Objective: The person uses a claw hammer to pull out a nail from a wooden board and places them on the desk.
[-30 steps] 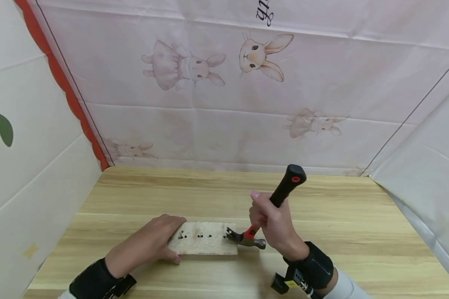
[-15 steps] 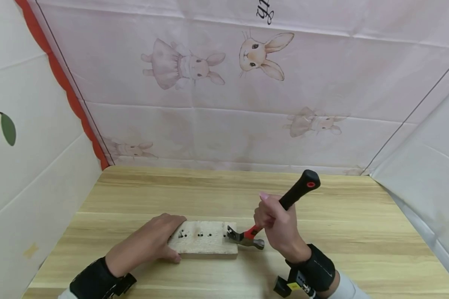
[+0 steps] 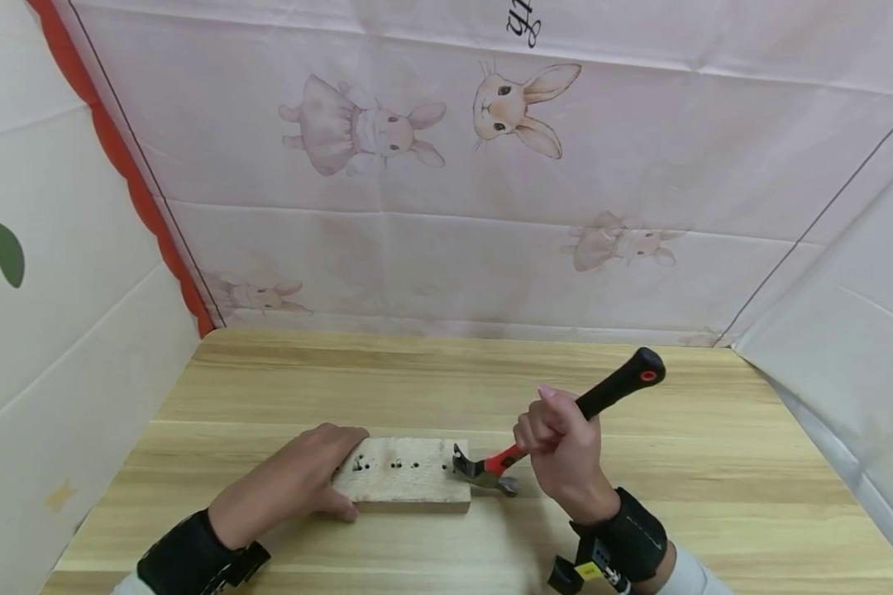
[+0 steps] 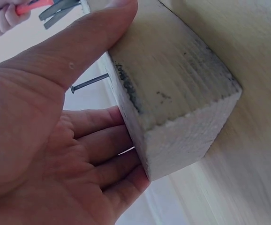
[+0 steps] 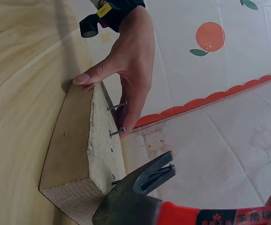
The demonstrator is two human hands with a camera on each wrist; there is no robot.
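Observation:
A short wooden block (image 3: 417, 489) lies on the table with several dark holes and nails along its top. Its left end is held by my left hand (image 3: 308, 471), the thumb on the near side and the fingers on the far side. My right hand (image 3: 565, 450) grips a claw hammer (image 3: 621, 384) by its black and red handle, which tilts up to the right. The hammer's head (image 5: 131, 199) rests on the block's right end. A small bit of metal seems to sit in its claw. Nails (image 5: 117, 106) stick out of the block near my left hand.
The light wood table (image 3: 387, 380) spreads around the block. Behind it hangs a pale cloth (image 3: 432, 264) printed with rabbits. White cloth sides (image 3: 67, 355) stand at left and right. Both wrists wear black straps (image 3: 621, 533) with small cameras.
My right hand has moved right, and the hammer's handle has swung down to the right. The hammer's head has rocked on the block's right end. My left hand and the block have stayed put.

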